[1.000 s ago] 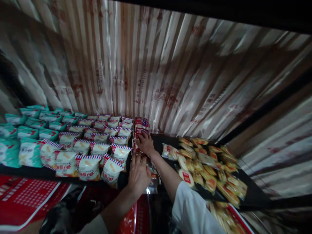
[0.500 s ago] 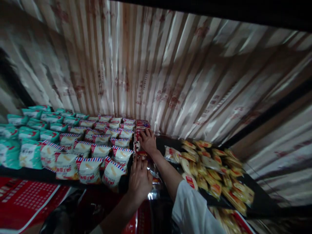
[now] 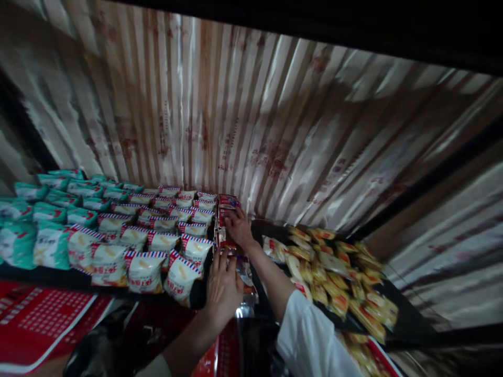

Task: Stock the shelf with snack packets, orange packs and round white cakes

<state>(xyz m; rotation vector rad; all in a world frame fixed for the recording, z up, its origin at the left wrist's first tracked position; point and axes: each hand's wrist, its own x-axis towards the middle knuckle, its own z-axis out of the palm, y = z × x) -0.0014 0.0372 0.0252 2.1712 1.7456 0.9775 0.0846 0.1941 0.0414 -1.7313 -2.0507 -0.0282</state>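
Observation:
A narrow row of dark red packets (image 3: 223,238) runs from the shelf's front to the back wall. My right hand (image 3: 240,228) lies over the middle of that row, palm down, fingers stretched and somewhat spread. Closer to me, my left hand (image 3: 223,287) rests at the row's front end with its fingers extended forward. Beside it, on its right, a shiny reddish packet (image 3: 247,277) shows in part. White snack bags with red and blue striped tops (image 3: 145,269) stand just left of both hands. What lies under my palms is hidden.
Teal snack bags (image 3: 51,243) fill the shelf's left end. Yellow-wrapped packs (image 3: 334,277) lie in a loose pile on the right, with a whitish packet (image 3: 274,249) at its near side. Corrugated plastic-covered sheeting (image 3: 243,115) closes the back. Red printed panels (image 3: 43,319) hang below the shelf.
The view has shifted slightly, so the pile of yellow packs appears a little further left. Both hands stay on the red row, with the left moved slightly and more of the shiny packet showing.

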